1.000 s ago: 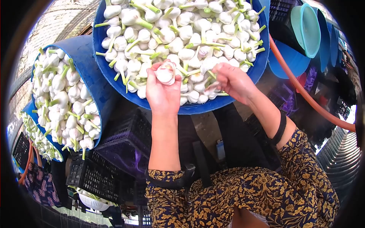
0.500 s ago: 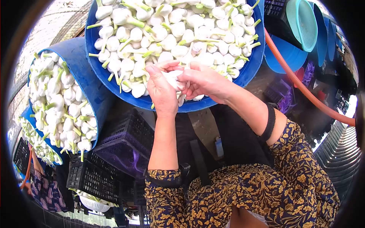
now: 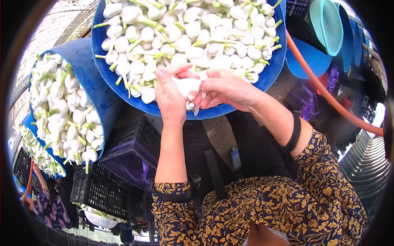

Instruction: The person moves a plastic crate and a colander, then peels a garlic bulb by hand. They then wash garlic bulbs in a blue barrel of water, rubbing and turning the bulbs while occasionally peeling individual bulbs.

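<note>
White garlic bulb (image 3: 188, 87) in left hand (image 3: 170, 99)

Stacked black crates (image 3: 133, 153) carry a big blue tub (image 3: 99, 45) and a second tub (image 3: 88, 71), both heaped with garlic (image 3: 184, 41).

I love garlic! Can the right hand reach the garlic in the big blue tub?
Probably yes. The right hand is over the blue tub, and the garlic pile lies uncovered just beyond it, though it is busy with one bulb.
</note>
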`<state>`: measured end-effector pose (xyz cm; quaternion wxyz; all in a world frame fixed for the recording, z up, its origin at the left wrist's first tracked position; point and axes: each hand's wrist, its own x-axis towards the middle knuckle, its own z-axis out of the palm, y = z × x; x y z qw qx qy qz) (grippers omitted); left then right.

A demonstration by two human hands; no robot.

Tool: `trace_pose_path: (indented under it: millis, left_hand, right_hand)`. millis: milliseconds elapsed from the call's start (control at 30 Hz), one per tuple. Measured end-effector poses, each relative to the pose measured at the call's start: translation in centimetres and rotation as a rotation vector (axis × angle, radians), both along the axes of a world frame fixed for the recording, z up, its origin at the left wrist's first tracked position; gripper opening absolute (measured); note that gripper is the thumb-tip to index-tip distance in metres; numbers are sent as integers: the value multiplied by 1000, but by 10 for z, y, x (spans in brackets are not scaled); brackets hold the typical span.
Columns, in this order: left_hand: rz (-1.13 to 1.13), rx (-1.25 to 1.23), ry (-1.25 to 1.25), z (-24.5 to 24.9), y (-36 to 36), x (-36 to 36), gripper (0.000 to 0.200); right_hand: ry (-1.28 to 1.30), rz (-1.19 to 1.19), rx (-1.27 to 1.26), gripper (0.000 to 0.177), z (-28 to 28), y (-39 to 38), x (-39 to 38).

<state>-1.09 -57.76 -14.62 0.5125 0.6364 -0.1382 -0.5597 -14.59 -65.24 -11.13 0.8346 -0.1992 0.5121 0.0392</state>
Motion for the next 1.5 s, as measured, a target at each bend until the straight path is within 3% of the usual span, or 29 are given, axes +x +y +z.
trace_pose_path:
  millis: [133, 200, 267, 333, 367, 500, 567, 600, 700, 800, 833, 867, 900, 933, 1000, 1067, 1133, 1167, 1267, 1333, 1367, 1433, 1467, 1500]
  left_hand:
    - [28, 72, 146, -6, 4, 6, 75]
    - [35, 93, 208, -7, 5, 9, 75]
    - [-41, 112, 183, -4, 4, 9, 72]
    - [-73, 121, 242, 2, -1, 11, 71]
    - [-102, 130, 299, 3, -2, 12, 71]
    - [-90, 238, 370, -10, 3, 11, 71]
    - [231, 221, 431, -15, 3, 4, 69]
    - [232, 221, 430, -16, 3, 5, 69]
    - [271, 234, 541, -18, -1, 10, 67]
    - [547, 339, 559, -18, -14, 10, 63]
    - [526, 337, 617, -23, -10, 15, 56]
    - [527, 334, 618, -31, -2, 20, 56]
    - [505, 220, 798, -33, 3, 25, 52]
    - [480, 104, 974, -34, 6, 26, 48]
    - [561, 207, 862, -24, -6, 13, 44]
    - [636, 307, 742, -19, -11, 6, 40]
    - [644, 244, 812, -23, -9, 4, 37]
    - [645, 243, 810, -26, -8, 5, 37]
    - [655, 269, 734, -33, -5, 6, 34]
    - [631, -32, 936, -44, 3, 14, 34]
    - [634, -33, 935, -50, 7, 14, 34]
    - [687, 293, 660, -30, -11, 14, 38]
    - [687, 290, 661, -25, -16, 12, 38]
    - [730, 306, 650, -19, -18, 10, 37]
  right_hand:
    - [23, 189, -212, 35, -5, -3, -10]
    - [-76, 238, -766, 44, -1, 1, -11]
    - [-158, 324, -875, 45, 3, -6, -9]
    - [-291, 502, -1212, 34, -3, -10, -5]
    - [-298, 521, -1143, 21, -1, -14, -5]
    - [-370, 437, -1197, 14, -13, -14, -5]
    - [-214, 690, -1150, 8, 1, -18, -5]
    - [-215, 690, -1150, 8, 5, -14, -6]
    - [-300, 644, -886, 7, 13, 5, -9]
    - [-357, 656, -613, 8, 22, 16, -12]
    - [-357, 659, -615, 8, 17, 19, -14]
    - [-260, 554, -816, 10, 7, 24, -18]
    - [-160, 441, -1011, 12, 3, 24, -17]
    - [-162, 443, -1011, 12, -1, 21, -16]
    - [52, 172, -894, 16, -9, 19, -6]
    - [99, 127, -832, 16, -8, 15, 12]
    - [38, 187, -1101, 15, -10, 10, 19]
    - [35, 187, -1101, 15, -14, 10, 19]
    - [12, 212, -961, 11, -17, 14, 16]
    - [-112, 317, -586, 9, -2, 17, 16]
    - [-158, 184, -468, 8, -2, 24, 13]
    - [-57, 174, -588, 10, -14, 22, 10]
    - [46, 160, -710, 12, -17, 20, 10]
    - [41, 172, -1056, 16, -15, 20, 14]
